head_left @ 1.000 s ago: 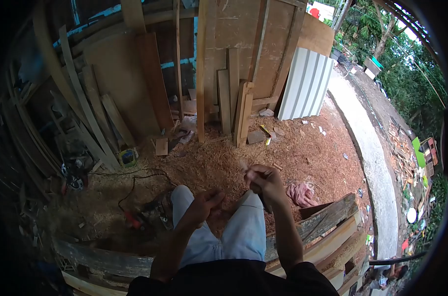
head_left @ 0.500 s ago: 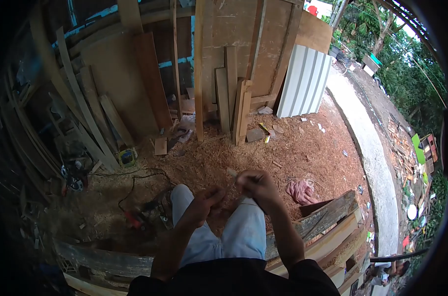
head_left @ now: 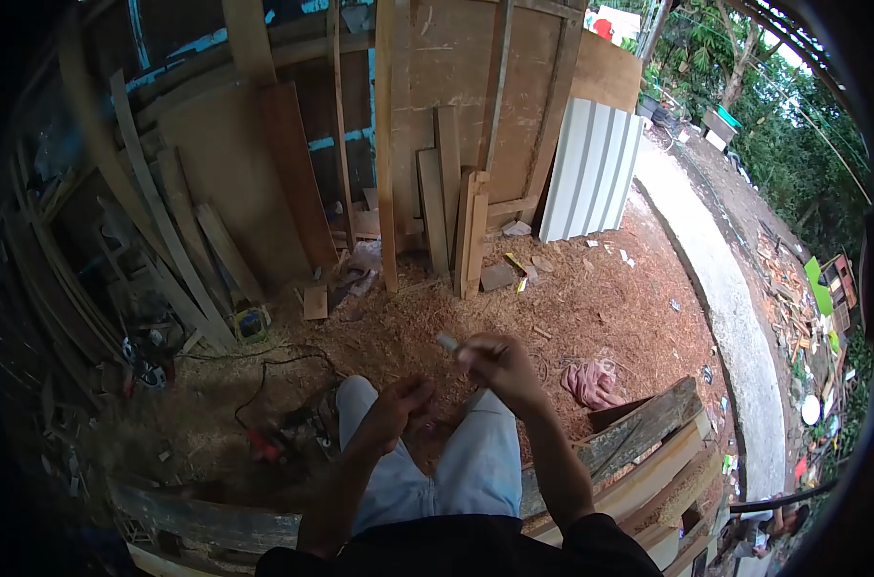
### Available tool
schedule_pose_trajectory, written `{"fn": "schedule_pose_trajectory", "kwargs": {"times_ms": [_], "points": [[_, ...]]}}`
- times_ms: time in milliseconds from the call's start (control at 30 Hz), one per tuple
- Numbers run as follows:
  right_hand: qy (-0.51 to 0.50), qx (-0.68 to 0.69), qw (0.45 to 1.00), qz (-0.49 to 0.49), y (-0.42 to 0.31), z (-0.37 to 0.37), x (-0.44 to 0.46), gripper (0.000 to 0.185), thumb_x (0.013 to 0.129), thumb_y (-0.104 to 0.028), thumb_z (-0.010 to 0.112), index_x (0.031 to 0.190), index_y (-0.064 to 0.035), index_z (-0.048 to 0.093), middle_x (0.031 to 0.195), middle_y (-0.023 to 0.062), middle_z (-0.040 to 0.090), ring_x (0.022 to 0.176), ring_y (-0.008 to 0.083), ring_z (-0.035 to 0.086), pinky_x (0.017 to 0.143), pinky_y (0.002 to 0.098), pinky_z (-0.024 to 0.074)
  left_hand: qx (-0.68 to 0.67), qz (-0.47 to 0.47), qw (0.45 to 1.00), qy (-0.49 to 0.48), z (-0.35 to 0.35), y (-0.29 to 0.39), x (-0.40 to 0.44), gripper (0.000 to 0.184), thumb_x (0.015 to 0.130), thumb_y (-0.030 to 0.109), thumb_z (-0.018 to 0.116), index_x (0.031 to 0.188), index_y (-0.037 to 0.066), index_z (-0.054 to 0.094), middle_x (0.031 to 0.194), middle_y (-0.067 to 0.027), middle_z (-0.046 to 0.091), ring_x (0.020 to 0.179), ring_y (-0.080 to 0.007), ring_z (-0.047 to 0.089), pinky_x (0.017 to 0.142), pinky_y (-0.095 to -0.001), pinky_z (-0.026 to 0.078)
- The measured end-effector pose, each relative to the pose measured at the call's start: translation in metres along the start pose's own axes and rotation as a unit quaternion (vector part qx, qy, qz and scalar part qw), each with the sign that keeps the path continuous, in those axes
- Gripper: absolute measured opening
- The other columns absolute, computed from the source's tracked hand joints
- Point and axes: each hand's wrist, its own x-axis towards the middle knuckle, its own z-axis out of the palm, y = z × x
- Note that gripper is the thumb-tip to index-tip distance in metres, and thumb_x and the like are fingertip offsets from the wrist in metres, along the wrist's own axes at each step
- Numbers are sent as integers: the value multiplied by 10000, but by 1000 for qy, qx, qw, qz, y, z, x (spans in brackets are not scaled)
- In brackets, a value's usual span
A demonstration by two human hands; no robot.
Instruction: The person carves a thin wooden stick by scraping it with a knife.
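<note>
Between the thumb and fingers of my right hand (head_left: 499,368), a small pale grey piece (head_left: 446,341) sticks out toward the left; its kind cannot be made out. My left hand (head_left: 400,412) is beside it, above my knees, with its fingers curled together. Whatever those fingers may hold is hidden or too small to name. A short gap separates the two hands. My legs in light jeans (head_left: 485,462) are underneath.
Wood shavings (head_left: 591,298) cover the ground. A red power tool (head_left: 264,442) with a dark cord lies left. A pink cloth (head_left: 593,384) lies right, near stacked boards (head_left: 639,423). Planks (head_left: 470,236) and a corrugated sheet (head_left: 591,173) lean against the wall ahead.
My right hand has turned slightly, and the pale grey piece shows more plainly. My left hand stays curled near the same spot. The whole view has shifted a little.
</note>
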Motion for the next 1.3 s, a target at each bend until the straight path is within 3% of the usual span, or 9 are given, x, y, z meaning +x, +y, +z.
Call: {"fn": "schedule_pose_trajectory", "kwargs": {"times_ms": [133, 200, 400, 467, 633, 733, 867, 1100, 1300], "points": [[40, 44, 998, 13, 8, 10, -1, 120, 870, -119, 591, 822, -20, 637, 695, -10, 589, 564, 42, 490, 504, 203, 389, 24, 13, 1000, 1, -3, 5, -2, 163, 926, 230, 505, 854, 90, 548, 597, 66, 371, 430, -16, 260, 377, -193, 165], [66, 75, 995, 30, 4, 3, 5, 119, 877, -120, 581, 815, -31, 630, 679, -25, 564, 550, 30, 449, 488, 192, 348, -11, -34, 997, -64, -16, -3, 2, 138, 920, 220, 534, 916, 91, 582, 745, 49, 534, 629, -6, 461, 542, -162, 381], [1, -10, 999, 54, 11, 7, -1, 153, 893, -165, 570, 864, -20, 611, 685, -16, 547, 515, 24, 381, 462, 184, 282, 27, 0, 999, -22, -7, 4, -6, 147, 917, 234, 538, 922, 95, 586, 708, 59, 510, 578, -10, 431, 464, -159, 345], [150, 124, 980, 37, 4, -8, 7, 180, 895, -175, 571, 879, 0, 610, 691, 6, 555, 504, 34, 381, 448, 186, 271, 32, -15, 999, -23, -10, -1, -8, 149, 918, 233, 537, 917, 91, 583, 700, 59, 502, 572, -9, 424, 448, -162, 329], [119, 127, 984, 36, 4, -29, 13, 185, 909, -176, 547, 894, 0, 602, 688, 14, 545, 442, 43, 357, 404, 188, 254, 62, -32, 996, -57, -30, -8, -1, 158, 927, 226, 523, 876, 82, 565, 682, 48, 482, 551, -8, 400, 425, -172, 293], [242, 102, 964, -40, 12, -45, 26, 141, 889, -155, 554, 850, -22, 582, 657, -16, 510, 464, 46, 369, 422, 188, 283, 30, 6, 998, -62, -39, -1, 4, 166, 931, 217, 514, 846, 79, 548, 667, 37, 472, 536, -18, 396, 423, -167, 281], [147, -89, 985, -29, 34, -19, 25, 130, 845, -148, 619, 920, -42, 605, 696, -29, 546, 586, 39, 459, 530, 223, 378, -66, 102, 992, -26, -29, 10, 38, 164, 928, 196, 517, 853, 52, 541, 691, -4, 497, 561, -70, 460, 472, -219, 365], [45, -65, 996, 34, 33, 35, -1, 237, 857, -175, 607, 1001, 12, 638, 799, 31, 664, 695, 78, 564, 650, 239, 449, 85, 306, 943, 99, -6, 26, 75, 178, 913, 141, 518, 983, -20, 551, 803, -56, 575, 755, -119, 554, 714, -261, 452], [58, -61, 996, 37, 55, 16, -2, 195, 846, -124, 606, 948, 37, 648, 791, 65, 681, 764, 101, 624, 733, 261, 483, 80, 400, 907, 107, -11, 40, 76, 127, 890, 132, 547, 948, 20, 560, 791, -34, 573, 698, -98, 525, 658, -253, 439]]}}
